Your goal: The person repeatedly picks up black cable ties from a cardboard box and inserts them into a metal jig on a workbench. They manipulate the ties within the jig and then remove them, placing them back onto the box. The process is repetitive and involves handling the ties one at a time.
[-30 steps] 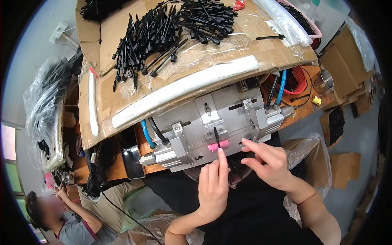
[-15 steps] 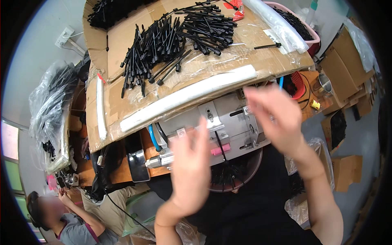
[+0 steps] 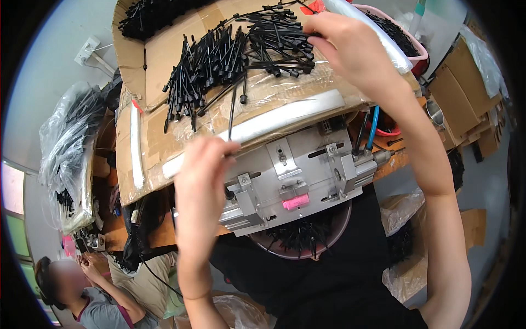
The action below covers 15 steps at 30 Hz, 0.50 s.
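My left hand (image 3: 204, 178) is closed at the near edge of the cardboard, its fingers pinched on a thin black rod (image 3: 232, 118) that points up and away. My right hand (image 3: 350, 46) reaches to the right side of a pile of black rods with thick ends (image 3: 279, 41), thumb and fingers closed round the end of a rod there; its fingers partly cover it. Between my arms sits a metal fixture (image 3: 263, 189) with clamp blocks at both sides and a pink block (image 3: 296, 202) at its front. No rod lies across it.
A bowl (image 3: 334, 241) of black rods stands below the fixture at my lap. White padding (image 3: 285, 116) lines the cardboard's (image 3: 156, 148) near edge. Blue tubing (image 3: 373, 127) rises at the fixture's right. At lower left another person (image 3: 104, 296) sits working.
My right hand has moved up from the fixture to the rod pile. My left hand has shifted left and up to a rod. The rod that lay across the fixture is gone from it.
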### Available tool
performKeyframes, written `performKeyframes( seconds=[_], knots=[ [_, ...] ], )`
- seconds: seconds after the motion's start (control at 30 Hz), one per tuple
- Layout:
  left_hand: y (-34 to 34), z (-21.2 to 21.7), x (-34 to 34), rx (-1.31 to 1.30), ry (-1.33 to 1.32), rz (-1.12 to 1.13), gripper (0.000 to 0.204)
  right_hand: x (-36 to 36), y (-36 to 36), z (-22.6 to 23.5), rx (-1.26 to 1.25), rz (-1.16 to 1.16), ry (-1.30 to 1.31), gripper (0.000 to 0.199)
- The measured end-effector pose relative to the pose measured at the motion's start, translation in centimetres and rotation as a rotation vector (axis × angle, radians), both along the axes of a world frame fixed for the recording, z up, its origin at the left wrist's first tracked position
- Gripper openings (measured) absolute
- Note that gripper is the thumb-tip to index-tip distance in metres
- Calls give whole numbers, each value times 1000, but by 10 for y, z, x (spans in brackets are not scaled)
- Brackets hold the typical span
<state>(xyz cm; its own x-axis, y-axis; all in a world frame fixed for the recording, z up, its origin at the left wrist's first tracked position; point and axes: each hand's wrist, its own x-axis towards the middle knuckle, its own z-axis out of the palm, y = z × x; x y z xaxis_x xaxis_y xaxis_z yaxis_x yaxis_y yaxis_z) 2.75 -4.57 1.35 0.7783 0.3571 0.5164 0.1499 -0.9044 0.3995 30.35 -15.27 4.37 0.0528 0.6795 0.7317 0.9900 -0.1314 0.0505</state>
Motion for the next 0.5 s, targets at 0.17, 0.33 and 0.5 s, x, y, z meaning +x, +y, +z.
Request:
performKeyframes(
  seconds=[0.17,0.33,0.5],
  knots=[
    [-102,-61,-43,-30,55,8,71,-26,-28,34,-32,285,887,23],
    [-139,-102,-32,40,243,53,70,-37,-65,24,185,463,1230,32],
    [-139,-100,-25,-21,289,70,68,-65,-95,10,208,475,1121,27]
  ],
)
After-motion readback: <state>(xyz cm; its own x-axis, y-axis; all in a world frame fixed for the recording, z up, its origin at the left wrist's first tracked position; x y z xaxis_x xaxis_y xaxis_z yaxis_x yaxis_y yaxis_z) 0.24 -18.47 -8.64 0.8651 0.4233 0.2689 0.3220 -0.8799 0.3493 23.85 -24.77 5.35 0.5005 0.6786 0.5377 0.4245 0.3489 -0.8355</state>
